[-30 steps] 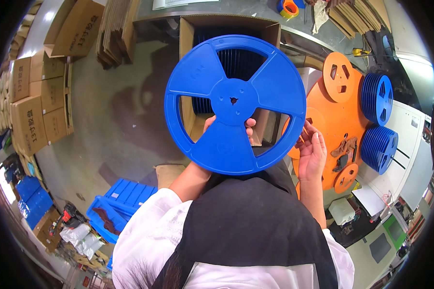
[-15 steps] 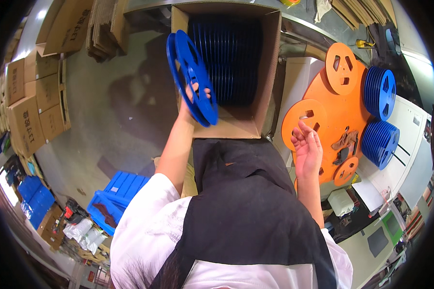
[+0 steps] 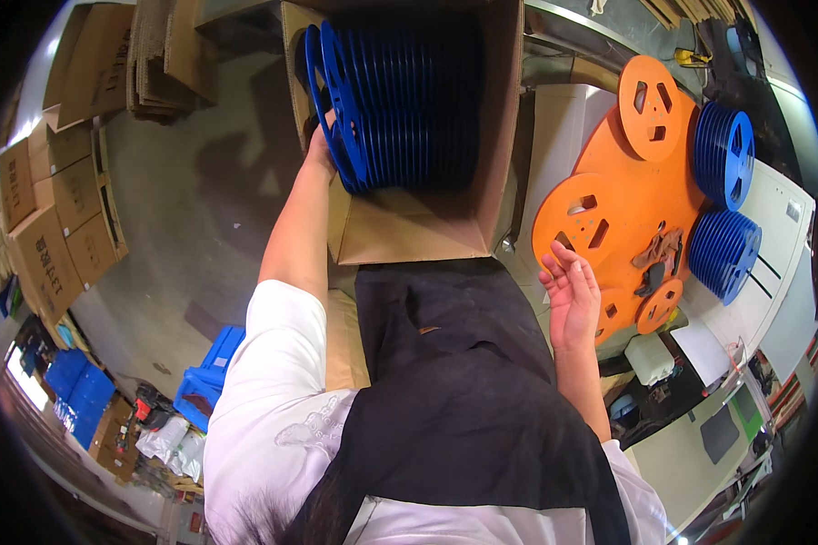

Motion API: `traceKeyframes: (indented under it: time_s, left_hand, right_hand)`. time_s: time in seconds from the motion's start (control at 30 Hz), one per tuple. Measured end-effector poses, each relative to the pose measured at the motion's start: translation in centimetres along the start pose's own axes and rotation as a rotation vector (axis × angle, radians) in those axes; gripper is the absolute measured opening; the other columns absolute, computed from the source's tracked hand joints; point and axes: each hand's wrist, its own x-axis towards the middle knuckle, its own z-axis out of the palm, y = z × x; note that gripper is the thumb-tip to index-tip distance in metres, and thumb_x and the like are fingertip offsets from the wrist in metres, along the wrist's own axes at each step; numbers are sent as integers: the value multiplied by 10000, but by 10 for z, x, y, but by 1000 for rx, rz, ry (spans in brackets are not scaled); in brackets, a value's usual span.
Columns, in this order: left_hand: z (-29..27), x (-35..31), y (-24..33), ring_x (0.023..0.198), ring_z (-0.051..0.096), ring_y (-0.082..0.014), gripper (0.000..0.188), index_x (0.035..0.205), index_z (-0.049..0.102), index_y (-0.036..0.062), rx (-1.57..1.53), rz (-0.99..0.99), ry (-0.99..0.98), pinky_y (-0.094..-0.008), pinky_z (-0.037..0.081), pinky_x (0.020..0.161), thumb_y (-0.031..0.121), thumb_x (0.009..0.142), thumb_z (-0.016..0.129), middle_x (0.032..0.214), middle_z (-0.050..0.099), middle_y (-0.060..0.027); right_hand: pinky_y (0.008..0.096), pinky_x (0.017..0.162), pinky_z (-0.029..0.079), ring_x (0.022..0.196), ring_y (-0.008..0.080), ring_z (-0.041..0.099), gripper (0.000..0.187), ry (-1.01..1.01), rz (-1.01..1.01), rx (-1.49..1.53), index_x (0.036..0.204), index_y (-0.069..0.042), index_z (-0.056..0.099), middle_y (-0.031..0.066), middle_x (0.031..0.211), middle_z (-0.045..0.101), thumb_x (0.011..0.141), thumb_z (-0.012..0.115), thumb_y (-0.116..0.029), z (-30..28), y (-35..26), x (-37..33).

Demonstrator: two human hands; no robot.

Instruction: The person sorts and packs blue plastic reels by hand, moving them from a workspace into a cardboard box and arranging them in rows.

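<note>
Right hand [image 3: 570, 289] hangs loose and open at the person's side, fingers spread and holding nothing, with a little clear air around it. Just beyond its fingertips lie the orange reels [image 3: 629, 204], flat and overlapping on the white table [image 3: 791, 236], their nearest rim close to the palm. Past those, two stacks of blue reels [image 3: 723, 207] sit toward the table's far edge.

Across the body, the left hand [image 3: 319, 150] is stretched forward and closed on the rim of a blue reel [image 3: 334, 104], which stands on edge at the left end of the row inside the open cardboard box [image 3: 409, 232]. That reel rests tight between the box's left wall and the packed reels to the hand's right, so little room is left there. Left of the arm the grey floor [image 3: 200, 209] runs open to the stacked brown cartons [image 3: 50, 218]; behind the elbow sits a blue crate [image 3: 207, 381].
</note>
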Motion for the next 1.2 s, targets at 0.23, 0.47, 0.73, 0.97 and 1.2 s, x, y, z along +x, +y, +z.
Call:
traceKeyframes:
  time_s: [0.23, 0.47, 0.73, 0.97, 1.2]
  left_hand:
    - [-64, -36, -98, 687, 526, -104, 393, 910, 592, 166, 252, -123, 347, -283, 420, 589, 551, 855, 536, 779, 569, 22]
    - [-116, -131, -223, 1038, 593, -219, 475, 1284, 559, 32, 1213, 135, 35, -319, 447, 907, 331, 919, 504, 1133, 652, -105]
    - [-10, -196, -136, 920, 591, -137, 431, 1335, 495, 90, 654, 31, 75, -254, 473, 747, 227, 928, 526, 1120, 606, -45]
    - [-105, -184, -176, 642, 509, -120, 196, 733, 588, 51, 793, 292, -266, -252, 401, 599, 172, 871, 517, 689, 547, -19]
    - [-46, -186, -150, 625, 534, -116, 368, 1211, 577, 37, 1133, 409, -418, -217, 431, 580, 121, 853, 563, 819, 600, -43]
  right_hand:
    - [358, 857, 480, 1057, 222, 582, 314, -6, 0, 34, 1198, 7, 538, 137, 1251, 567, 981, 476, -211, -7, 2, -3]
    - [318, 805, 503, 954, 177, 603, 249, 135, -35, -112, 1114, -11, 582, 90, 1163, 610, 977, 495, -200, -94, 37, 19]
    - [255, 693, 487, 859, 125, 604, 195, 54, 93, -12, 1024, -50, 618, 27, 1000, 634, 963, 517, -205, -123, 60, 53]
    - [253, 671, 477, 816, 114, 587, 220, -225, 40, -229, 1010, -65, 628, 14, 942, 626, 950, 534, -255, -119, 53, 58]
    - [268, 548, 462, 671, 124, 565, 193, 195, 41, -274, 958, -65, 627, 22, 798, 596, 908, 574, -244, -233, 95, 57]
